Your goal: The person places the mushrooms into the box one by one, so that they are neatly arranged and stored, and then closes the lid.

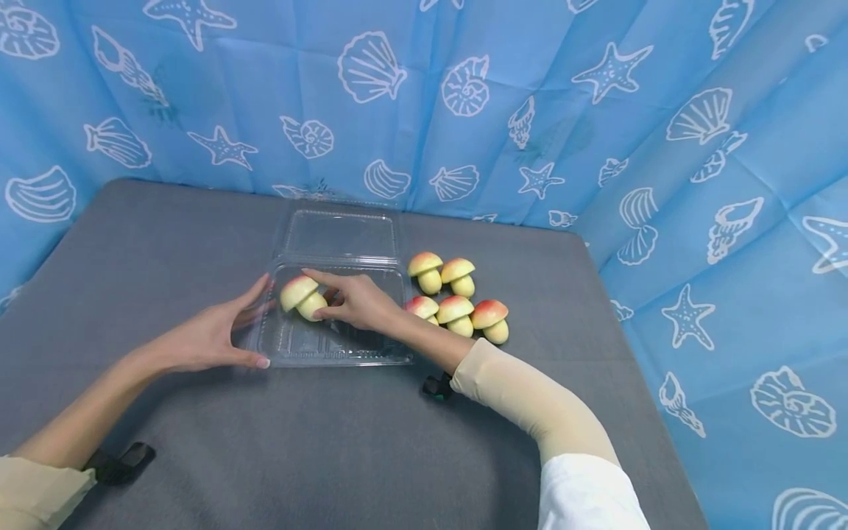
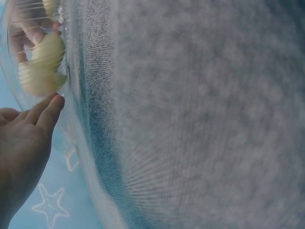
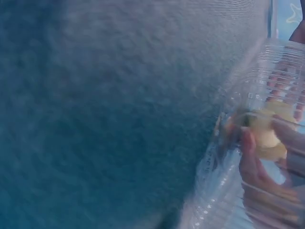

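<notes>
A clear plastic clamshell container (image 1: pixel 344 361) lies with its lid (image 1: pixel 341 234) folded back, away from me. My right hand (image 1: pixel 361 302) reaches into its left part and pinches a toy mushroom (image 1: pixel 296 292) between thumb and fingers. The mushroom has a yellow stem and a cap shading from yellow to red; it leans on its side. At the container's left wall is my left hand (image 1: pixel 212 335), thumb and fingers spread and fairly straight. The left wrist view shows those fingertips (image 2: pixel 58 101) right at the clear wall, near the mushroom (image 2: pixel 47 52) seen through it.
Several more toy mushrooms (image 1: pixel 490 314) lie in two rows just right of the container, under and beyond my right forearm. The table (image 1: pixel 318 449) is covered in grey cloth. A blue curtain (image 1: pixel 424 96) with white shells and starfish hangs behind it and along the right.
</notes>
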Demonstrator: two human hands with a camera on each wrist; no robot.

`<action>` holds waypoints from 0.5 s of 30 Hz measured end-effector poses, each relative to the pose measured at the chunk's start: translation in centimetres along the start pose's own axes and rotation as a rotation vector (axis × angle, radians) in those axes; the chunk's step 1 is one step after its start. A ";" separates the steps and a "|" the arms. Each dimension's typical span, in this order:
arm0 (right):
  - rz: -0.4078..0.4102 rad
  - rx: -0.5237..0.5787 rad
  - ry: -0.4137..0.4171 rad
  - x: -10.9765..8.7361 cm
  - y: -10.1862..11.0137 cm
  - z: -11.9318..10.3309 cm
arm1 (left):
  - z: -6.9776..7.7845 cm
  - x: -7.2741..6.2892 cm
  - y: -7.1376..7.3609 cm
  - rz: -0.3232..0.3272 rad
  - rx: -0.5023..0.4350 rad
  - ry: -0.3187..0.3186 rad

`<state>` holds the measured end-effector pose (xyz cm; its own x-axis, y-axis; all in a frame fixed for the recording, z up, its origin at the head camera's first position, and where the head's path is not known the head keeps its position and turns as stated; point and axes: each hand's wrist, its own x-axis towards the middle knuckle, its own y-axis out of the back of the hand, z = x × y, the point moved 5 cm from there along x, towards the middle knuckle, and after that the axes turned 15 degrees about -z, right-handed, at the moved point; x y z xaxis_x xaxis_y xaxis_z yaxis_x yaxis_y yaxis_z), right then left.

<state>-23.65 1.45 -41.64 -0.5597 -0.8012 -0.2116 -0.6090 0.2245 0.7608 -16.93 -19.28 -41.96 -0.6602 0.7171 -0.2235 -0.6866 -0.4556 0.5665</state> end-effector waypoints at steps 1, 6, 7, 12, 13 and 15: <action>-0.006 -0.002 -0.008 0.1 0.0 -0.1 | 0.0 0.0 0.0 0.000 0.001 0.003; 0.011 -0.035 -0.033 0.4 0.1 -0.4 | -0.2 -0.1 0.0 0.001 0.007 0.030; 0.019 -0.041 -0.037 0.5 0.0 -0.5 | -0.2 -0.1 0.0 0.001 0.009 0.036; 0.072 -0.062 -0.055 0.7 0.2 -0.5 | -0.2 -0.1 0.0 0.004 0.013 0.034; 0.079 -0.065 -0.054 0.7 0.2 -0.5 | -0.1 -0.1 0.1 0.003 0.013 0.031; 0.088 -0.070 -0.050 0.8 0.3 -0.5 | 0.0 -0.2 0.1 0.004 0.014 0.025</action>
<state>-23.96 0.60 -41.29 -0.6373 -0.7514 -0.1710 -0.5168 0.2521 0.8182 -16.92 -19.48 -41.87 -0.6705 0.7017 -0.2409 -0.6799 -0.4511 0.5782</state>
